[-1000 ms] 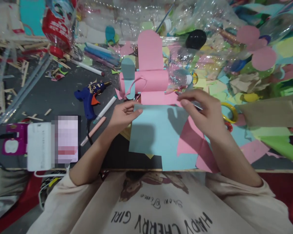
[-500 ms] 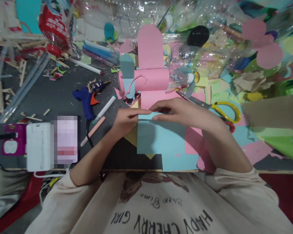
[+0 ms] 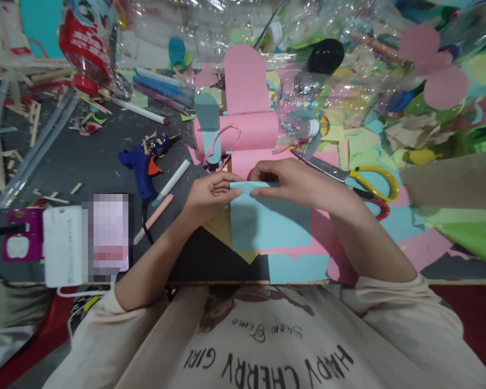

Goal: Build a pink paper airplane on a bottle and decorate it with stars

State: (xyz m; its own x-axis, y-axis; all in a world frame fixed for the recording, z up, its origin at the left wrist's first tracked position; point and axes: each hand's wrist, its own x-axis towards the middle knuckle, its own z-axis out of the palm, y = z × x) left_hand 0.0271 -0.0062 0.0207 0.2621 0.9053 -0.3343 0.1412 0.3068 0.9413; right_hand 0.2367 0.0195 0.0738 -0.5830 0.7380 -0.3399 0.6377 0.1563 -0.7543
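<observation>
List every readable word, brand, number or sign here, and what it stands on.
"HAPPY CHERRY GIRL": shirt, upside down.
"Show Time" or "Snow Time" (script unclear): same shirt.
White apple-shaped sign: purple block.
Red bottle label: white characters, too blurred.
White device: print too small.
Phone screen: pixelated.

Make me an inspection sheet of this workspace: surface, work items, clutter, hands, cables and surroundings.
Surface: dark tabletop, strewn at left with wood slivers.
Work items: light blue paper sheet, overlapping pink paper.
Clutter: blue glue gun, red-labelled bottle, green-ended marker; scissors beside the right forearm; clear bottle wrapped in pink paper beyond the hands.
Hands: left hand and right hand both at the sheet's far edge, apparently pinching it.
Cables: black cable below the glue gun; another black cable at the purple device.
Surroundings: red surface past the near edge, at right.
</observation>
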